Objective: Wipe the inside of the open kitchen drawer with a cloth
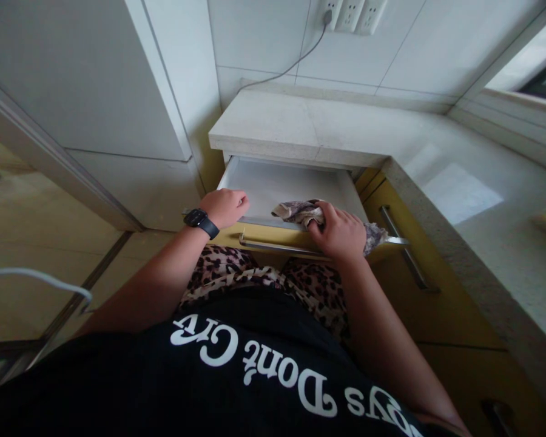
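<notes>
Clearly, cloth [298, 211] protrudes either side of the right grip [341, 232].

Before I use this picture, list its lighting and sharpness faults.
Head view: glare whitens a patch of the countertop at right; head view: the yellow cabinet front below lies in shade; head view: the cloth looks soft, its fine detail lost.

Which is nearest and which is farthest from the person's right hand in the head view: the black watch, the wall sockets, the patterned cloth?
1. Patterned cloth: gripped in the right hand.
2. Black watch: worn, off to the left.
3. Wall sockets: beyond the countertop, high in the view.
</notes>
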The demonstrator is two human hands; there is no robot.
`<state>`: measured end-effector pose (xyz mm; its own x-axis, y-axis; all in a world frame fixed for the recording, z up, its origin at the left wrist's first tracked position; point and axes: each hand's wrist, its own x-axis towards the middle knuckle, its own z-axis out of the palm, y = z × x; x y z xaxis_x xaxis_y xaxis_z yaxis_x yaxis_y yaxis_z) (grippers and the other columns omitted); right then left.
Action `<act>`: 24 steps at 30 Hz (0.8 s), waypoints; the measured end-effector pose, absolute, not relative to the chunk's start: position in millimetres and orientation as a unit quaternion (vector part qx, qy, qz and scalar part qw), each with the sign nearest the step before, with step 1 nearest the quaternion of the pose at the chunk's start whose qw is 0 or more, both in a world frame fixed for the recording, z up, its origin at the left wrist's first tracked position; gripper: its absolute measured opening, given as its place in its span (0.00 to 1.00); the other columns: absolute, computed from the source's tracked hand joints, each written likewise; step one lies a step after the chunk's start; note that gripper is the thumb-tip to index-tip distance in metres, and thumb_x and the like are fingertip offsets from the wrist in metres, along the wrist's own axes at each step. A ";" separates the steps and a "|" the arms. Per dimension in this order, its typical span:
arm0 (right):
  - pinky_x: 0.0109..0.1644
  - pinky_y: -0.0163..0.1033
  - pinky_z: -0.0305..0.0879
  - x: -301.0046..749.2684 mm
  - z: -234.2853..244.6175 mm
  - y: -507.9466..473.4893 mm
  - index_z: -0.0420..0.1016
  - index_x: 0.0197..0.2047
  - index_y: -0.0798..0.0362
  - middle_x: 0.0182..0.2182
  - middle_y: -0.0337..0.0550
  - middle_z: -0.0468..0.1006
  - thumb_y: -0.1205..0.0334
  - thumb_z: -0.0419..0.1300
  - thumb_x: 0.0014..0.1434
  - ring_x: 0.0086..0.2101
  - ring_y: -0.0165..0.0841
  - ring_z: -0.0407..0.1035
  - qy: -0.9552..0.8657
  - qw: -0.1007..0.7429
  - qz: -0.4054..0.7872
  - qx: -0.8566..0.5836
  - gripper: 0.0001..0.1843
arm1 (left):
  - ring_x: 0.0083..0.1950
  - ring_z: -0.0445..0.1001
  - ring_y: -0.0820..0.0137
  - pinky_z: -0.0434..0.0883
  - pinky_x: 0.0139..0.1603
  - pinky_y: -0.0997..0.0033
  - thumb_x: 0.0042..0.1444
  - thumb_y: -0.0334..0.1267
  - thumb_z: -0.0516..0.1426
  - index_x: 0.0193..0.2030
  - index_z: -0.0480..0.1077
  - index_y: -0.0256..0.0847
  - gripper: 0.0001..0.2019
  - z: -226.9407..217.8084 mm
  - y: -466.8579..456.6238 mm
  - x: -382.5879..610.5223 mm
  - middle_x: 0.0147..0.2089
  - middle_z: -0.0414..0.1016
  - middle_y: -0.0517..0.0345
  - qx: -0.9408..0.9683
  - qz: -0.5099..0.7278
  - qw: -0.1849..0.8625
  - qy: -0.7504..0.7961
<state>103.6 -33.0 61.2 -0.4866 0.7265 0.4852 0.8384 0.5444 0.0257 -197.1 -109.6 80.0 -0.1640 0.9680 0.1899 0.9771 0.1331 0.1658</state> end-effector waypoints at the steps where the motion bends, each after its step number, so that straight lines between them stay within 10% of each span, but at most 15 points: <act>1: 0.48 0.41 0.56 103.9 60.9 -32.8 0.71 0.60 0.44 0.46 0.40 0.80 0.45 0.52 0.66 0.43 0.38 0.74 -0.852 0.213 -0.135 -0.458 0.25 | 0.36 0.75 0.62 0.50 0.30 0.64 0.64 0.46 0.47 0.35 0.74 0.44 0.17 79.7 -109.4 -197.4 0.34 0.79 0.53 -0.647 -0.128 0.017 -0.751; 24: 0.49 0.40 0.55 103.8 58.6 -32.6 0.70 0.61 0.44 0.45 0.40 0.80 0.45 0.52 0.66 0.42 0.36 0.73 -0.853 0.219 -0.138 -0.453 0.25 | 0.37 0.77 0.60 0.52 0.31 0.63 0.64 0.45 0.49 0.37 0.76 0.44 0.16 74.8 -108.5 -201.4 0.37 0.80 0.52 -0.651 -0.127 0.026 -0.748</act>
<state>103.8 -32.6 58.6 -0.4944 0.7123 0.4982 0.8329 0.5522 0.0370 -201.4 -108.5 74.8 -0.1504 0.9673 0.2041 0.9803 0.1193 0.1571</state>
